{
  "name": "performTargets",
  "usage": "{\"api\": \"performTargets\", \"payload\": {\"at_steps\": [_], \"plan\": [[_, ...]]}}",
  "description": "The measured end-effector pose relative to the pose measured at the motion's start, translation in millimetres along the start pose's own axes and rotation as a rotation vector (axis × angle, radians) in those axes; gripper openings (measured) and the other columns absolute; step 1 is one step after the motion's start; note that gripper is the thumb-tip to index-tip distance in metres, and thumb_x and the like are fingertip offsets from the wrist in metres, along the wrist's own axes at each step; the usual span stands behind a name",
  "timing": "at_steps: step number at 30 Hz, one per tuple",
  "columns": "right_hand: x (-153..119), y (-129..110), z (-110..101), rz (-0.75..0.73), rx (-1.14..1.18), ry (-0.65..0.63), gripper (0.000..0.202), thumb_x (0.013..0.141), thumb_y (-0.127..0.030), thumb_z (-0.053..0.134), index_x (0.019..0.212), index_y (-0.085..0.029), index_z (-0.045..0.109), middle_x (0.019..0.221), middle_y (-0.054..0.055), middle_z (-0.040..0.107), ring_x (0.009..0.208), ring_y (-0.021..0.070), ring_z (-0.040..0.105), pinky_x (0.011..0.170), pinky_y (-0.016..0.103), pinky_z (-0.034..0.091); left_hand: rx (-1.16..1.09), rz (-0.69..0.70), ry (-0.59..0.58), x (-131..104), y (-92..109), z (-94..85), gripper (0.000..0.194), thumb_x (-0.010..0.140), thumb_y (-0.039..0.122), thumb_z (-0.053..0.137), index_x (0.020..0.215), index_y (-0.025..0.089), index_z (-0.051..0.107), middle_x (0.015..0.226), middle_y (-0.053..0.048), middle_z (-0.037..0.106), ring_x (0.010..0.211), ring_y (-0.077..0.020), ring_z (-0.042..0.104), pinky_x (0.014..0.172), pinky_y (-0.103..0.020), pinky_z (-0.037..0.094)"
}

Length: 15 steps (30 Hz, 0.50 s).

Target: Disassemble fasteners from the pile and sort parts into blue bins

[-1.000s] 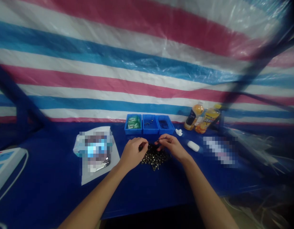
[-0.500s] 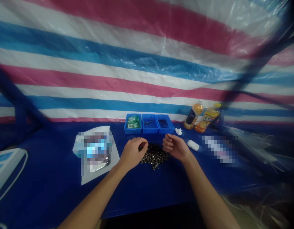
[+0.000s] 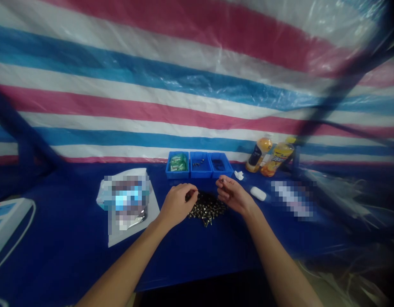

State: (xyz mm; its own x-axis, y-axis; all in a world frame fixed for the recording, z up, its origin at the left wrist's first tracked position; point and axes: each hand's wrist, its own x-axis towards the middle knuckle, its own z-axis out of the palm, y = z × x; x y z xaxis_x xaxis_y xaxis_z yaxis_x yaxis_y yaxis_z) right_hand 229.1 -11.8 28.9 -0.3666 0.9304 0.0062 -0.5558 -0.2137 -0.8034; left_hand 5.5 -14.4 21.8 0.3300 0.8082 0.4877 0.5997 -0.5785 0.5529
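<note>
A heap of small dark and brassy metal pieces, like screws (image 3: 207,209), lies on the blue table between my hands. My left hand (image 3: 178,202) is curled at the heap's left side, thumb and fingertips together; whatever they pinch is hidden. On the other side, my right hand (image 3: 232,194) is raised just off the heap's right edge, its thumb pressed to the index finger. A tiny dark speck shows at that pinch, too small to name.
Behind the heap stand three blue bins: one with green packets (image 3: 178,164), one with a few small metal pieces (image 3: 201,165), one with dark items (image 3: 220,165). Two drink bottles (image 3: 278,158), a white case (image 3: 258,193) and crumpled tissue (image 3: 239,175) are at right. A white sheet (image 3: 152,204) lies left.
My right hand has risen slightly toward the bins, and its thumb and fingertips have shifted around the pinch. The left hand stays nearly still at the heap.
</note>
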Motion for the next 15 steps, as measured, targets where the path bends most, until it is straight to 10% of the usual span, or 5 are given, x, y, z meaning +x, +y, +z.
{"api": "performTargets", "payload": {"at_steps": [11,15], "plan": [[9.3,6.8,-8.4,0.105,-0.309,0.273,0.036,0.074,-0.045,0.07,0.066,-0.017,0.049,0.06,-0.003,0.047,0.043,0.0047,0.031,0.04,0.022,0.015,0.022,0.015,-0.014,0.4,-0.3,0.0,0.011,0.089,0.021,0.054,0.089,0.023,0.064,0.081,0.001,0.068,0.076,-0.0167,0.061,0.074,-0.033,0.043],[13.5,6.5,-15.4,-0.023,-0.312,0.422,0.035,0.073,-0.049,0.07,0.085,-0.018,0.058,0.065,-0.003,0.052,0.04,0.0036,0.032,0.039,0.021,0.013,0.019,0.016,-0.019,-0.1,0.0,-0.2,0.011,0.089,0.022,0.053,0.089,0.023,0.064,0.08,0.001,0.067,0.075,-0.0166,0.061,0.073,-0.033,0.043]]}}
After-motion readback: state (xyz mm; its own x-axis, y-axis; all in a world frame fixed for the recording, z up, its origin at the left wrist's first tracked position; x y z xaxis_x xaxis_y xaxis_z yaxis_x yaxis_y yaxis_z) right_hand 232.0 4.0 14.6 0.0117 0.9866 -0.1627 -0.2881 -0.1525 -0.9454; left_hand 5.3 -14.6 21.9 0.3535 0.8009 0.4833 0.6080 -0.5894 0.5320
